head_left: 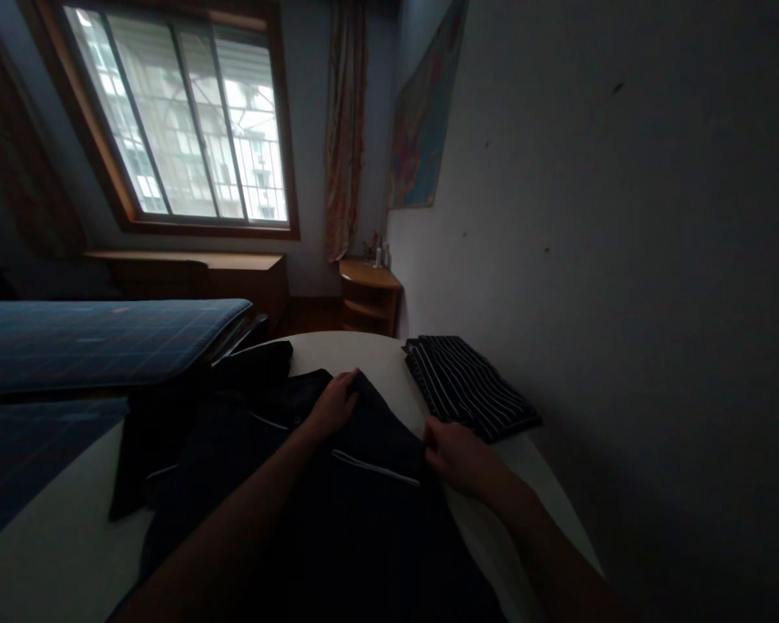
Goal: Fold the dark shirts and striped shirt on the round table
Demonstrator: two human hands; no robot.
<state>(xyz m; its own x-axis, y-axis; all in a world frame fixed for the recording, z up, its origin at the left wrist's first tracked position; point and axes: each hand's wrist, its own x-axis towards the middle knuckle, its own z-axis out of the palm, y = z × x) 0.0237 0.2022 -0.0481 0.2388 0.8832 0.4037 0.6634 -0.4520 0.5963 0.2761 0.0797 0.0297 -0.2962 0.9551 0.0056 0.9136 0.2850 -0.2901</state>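
Note:
A dark navy garment [363,528] with thin white trim lines is spread over a round white table [347,346]. My left hand [335,404] pinches its far edge, near a corner. At the garment's right edge, my right hand [453,454] has its fingers closed on the cloth. The stretch of fabric between both hands looks fairly taut. Just beyond my right hand lies a folded black garment with white stripes [471,381]. Dark, bunched cloth [253,368] lies at the left; I cannot tell whether it belongs to the same garment.
Blue plaid mattresses or pads [104,342] stand beside the table on the left. A white wall [623,303] runs close along the right. At the back are a wooden corner shelf [370,275], a long desk [234,261] and a barred window [182,121].

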